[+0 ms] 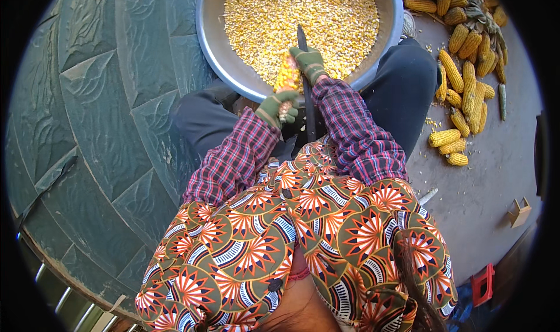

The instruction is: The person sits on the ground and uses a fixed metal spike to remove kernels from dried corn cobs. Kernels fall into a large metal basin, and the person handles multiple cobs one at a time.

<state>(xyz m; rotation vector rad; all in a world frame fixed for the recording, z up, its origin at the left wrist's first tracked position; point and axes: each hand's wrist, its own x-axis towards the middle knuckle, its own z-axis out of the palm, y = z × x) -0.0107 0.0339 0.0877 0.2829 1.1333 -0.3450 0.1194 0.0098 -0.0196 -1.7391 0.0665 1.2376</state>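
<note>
My left hand [277, 109], in a green fingerless-type glove, grips the lower end of a corn cob [287, 79]. Yellow kernels remain on part of the cob, while its lower end looks bare. My right hand [309, 63], gloved alike, closes around a long dark bar with a pointed tip [309, 113], its fingers against the cob's upper end. The hand hides part of the bar, which runs from my lap over the rim of a large metal basin [211, 60]. Loose corn kernels [302, 8] fill much of the basin.
Several whole corn ears [469, 91] lie piled on the grey floor [494, 165] to my right, some with husks. Green patterned sheeting [96, 113] covers the left side. A small wooden stool-like object [519, 212] and a red plastic object [482, 284] are at lower right.
</note>
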